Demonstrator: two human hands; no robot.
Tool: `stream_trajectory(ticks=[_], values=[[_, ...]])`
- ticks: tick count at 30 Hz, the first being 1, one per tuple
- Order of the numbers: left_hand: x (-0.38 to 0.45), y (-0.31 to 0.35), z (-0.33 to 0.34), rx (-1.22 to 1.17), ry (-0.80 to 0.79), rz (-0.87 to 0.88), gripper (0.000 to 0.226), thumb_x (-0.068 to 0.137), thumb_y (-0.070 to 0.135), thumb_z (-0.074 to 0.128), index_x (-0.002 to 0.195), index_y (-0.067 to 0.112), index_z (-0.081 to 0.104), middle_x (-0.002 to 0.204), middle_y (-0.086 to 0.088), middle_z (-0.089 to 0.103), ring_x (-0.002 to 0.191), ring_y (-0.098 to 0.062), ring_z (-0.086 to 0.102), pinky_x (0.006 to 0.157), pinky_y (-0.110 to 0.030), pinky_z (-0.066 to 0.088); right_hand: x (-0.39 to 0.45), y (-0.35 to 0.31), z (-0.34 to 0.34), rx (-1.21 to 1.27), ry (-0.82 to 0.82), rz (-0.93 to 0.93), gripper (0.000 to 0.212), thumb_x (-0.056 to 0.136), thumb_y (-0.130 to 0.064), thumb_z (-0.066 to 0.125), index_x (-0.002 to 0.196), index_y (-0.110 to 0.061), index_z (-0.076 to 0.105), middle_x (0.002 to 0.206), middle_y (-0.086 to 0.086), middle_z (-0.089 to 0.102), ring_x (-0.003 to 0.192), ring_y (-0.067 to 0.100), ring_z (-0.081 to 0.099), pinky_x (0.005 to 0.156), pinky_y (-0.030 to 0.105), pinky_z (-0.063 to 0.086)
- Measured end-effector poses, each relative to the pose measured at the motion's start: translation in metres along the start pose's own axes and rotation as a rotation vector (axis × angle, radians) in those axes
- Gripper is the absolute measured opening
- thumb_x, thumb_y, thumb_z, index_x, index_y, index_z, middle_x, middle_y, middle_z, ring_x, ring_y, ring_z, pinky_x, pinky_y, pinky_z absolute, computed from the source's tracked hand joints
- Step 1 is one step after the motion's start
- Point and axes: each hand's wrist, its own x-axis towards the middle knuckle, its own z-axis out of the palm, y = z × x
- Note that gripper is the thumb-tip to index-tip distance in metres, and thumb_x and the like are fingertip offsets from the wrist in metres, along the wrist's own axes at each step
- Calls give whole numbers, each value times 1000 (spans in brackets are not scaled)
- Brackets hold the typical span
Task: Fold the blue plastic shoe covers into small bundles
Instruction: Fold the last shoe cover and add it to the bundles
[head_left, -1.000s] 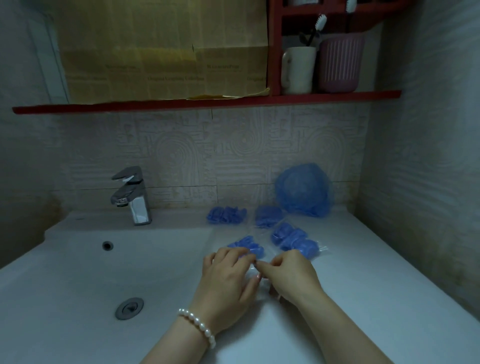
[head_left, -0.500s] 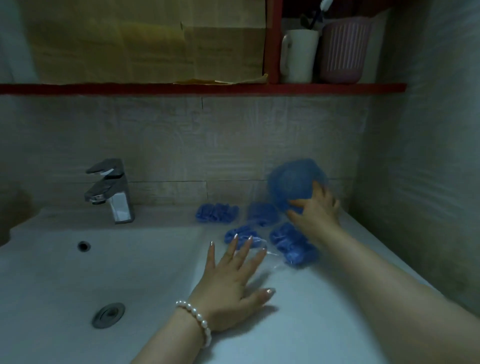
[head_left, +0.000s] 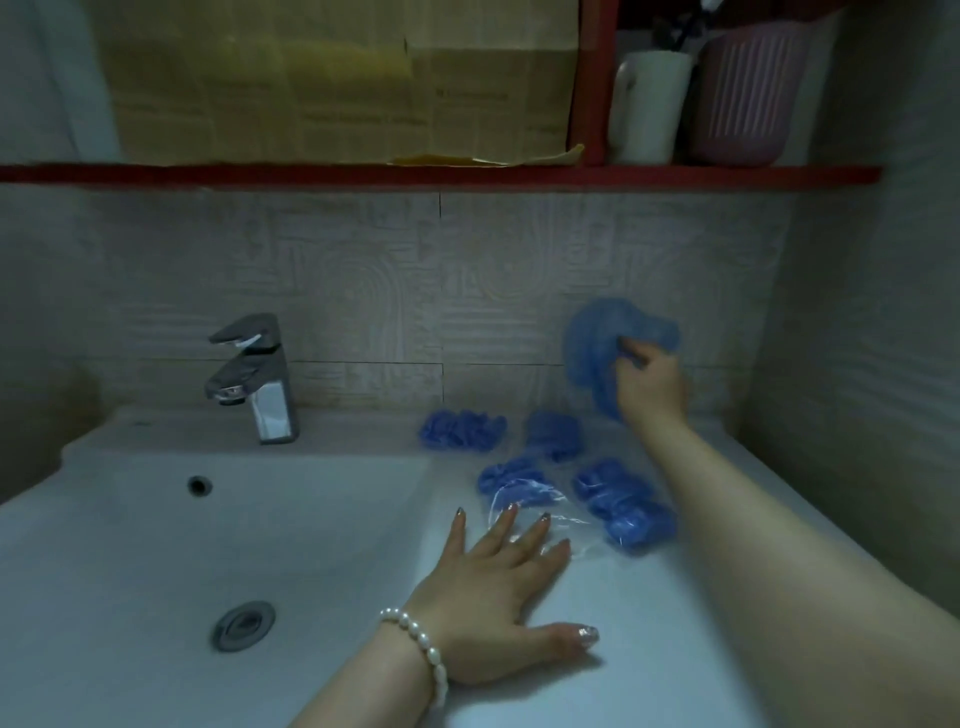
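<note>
Shoe covers already folded lie in four small blue bundles just beyond the left hand (head_left: 498, 592), which rests flat and spread on the white surface (head_left: 649, 670), fingers splayed and gripping nothing, its fingertips (head_left: 511, 512) over a crumpled clear plastic wrapper (head_left: 535, 506). Nearest the fingertips is one bundle (head_left: 511, 480) partly under that wrapper; to its right, under the right forearm, lies a longer bundle (head_left: 623, 504); farther back sit two more, one (head_left: 462, 430) toward the faucet side and one (head_left: 555, 434) beside it. Past them the right hand (head_left: 649, 387) is closed on a loose, unfolded shoe cover (head_left: 597, 348), lifted clear of the surface in front of the wall. So, as a judgement, several covers are done, and the one in the right hand has yet to be gathered and folded; whether more unfolded ones are left behind it I cannot tell. To the left of the left hand the surface dips into a sink basin (head_left: 156, 561) with a drain (head_left: 243, 625) and a chrome faucet (head_left: 257, 379) at the back edge. Behind is a pale patterned tile wall (head_left: 363, 291), and above it a red shelf (head_left: 415, 174) carrying a white mug (head_left: 649, 104) and a pink ribbed cup (head_left: 748, 98).
</note>
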Motion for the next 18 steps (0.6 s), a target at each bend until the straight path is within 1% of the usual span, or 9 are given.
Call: stream_trajectory(ticks=[2, 4, 6, 9, 13, 15, 16, 17, 18], values=[[0, 0, 0, -15, 22, 0, 79, 77, 81, 22, 144, 48, -4, 153, 16, -18, 139, -10, -26, 111, -53, -19, -11, -23, -27, 530, 81, 108, 19, 85, -14, 59, 91, 0, 71, 81, 3, 65, 79, 16, 58, 66, 21, 45], [0, 0, 1, -44, 56, -17, 80, 73, 84, 24, 139, 55, -11, 152, 13, -22, 138, -12, -28, 111, -54, -19, -30, -37, -53, 843, 28, 271, 11, 84, -13, 63, 73, -10, 66, 59, -5, 64, 61, 10, 56, 55, 20, 40], [1, 1, 2, -74, 101, -45, 84, 65, 90, 24, 131, 61, -20, 151, 10, -28, 137, -13, -30, 111, -53, -19, -51, -38, -71, 973, -69, 388, 18, 87, -14, 61, 69, -14, 58, 47, -8, 60, 52, 7, 53, 53, 21, 38], [-1, 4, 2, -51, 165, -71, 89, 51, 98, 12, 123, 63, -28, 150, 10, -31, 137, -14, -31, 110, -53, -21, -77, -30, -96, 1084, -162, 480, 16, 87, -7, 56, 72, -13, 57, 50, -5, 62, 58, 9, 55, 53, 20, 45], [-4, 9, 1, 17, 243, -140, 106, 50, 96, 13, 140, 49, -17, 149, 14, -25, 138, -10, -27, 107, -52, -25, -98, -20, -120, 1126, -259, 511, 20, 88, 3, 48, 93, -12, 60, 63, 2, 70, 54, 11, 66, 51, 19, 54], [-8, 13, 0, 67, 397, -163, 110, 56, 94, 26, 147, 38, 2, 151, 13, -9, 142, -11, -9, 109, -47, -18, -110, -18, -124, 1123, -312, 548, 24, 89, 2, 46, 104, -12, 58, 67, 5, 71, 55, 13, 67, 52, 22, 56], [-9, 16, -2, 108, 518, -137, 98, 64, 83, 36, 146, 31, 21, 153, 10, 12, 143, -14, 14, 109, -45, -5, -117, -18, -124, 1137, -351, 561, 26, 91, 2, 43, 109, -12, 56, 66, 5, 71, 54, 14, 67, 50, 22, 55], [-10, 22, -2, 105, 615, -100, 79, 66, 64, 45, 135, 25, 39, 143, 6, 39, 131, -16, 41, 105, -40, 11, -122, -17, -126, 1145, -378, 582, 28, 93, 1, 39, 112, -11, 55, 62, 6, 69, 51, 13, 66, 46, 21, 53], [-10, 28, -1, 59, 719, -59, 61, 61, 45, 47, 119, 24, 47, 124, 4, 55, 113, -15, 54, 96, -34, 22, -128, -18, -128, 1143, -400, 609, 28, 94, 2, 34, 110, -8, 54, 55, 6, 67, 44, 11, 63, 41, 18, 50]])
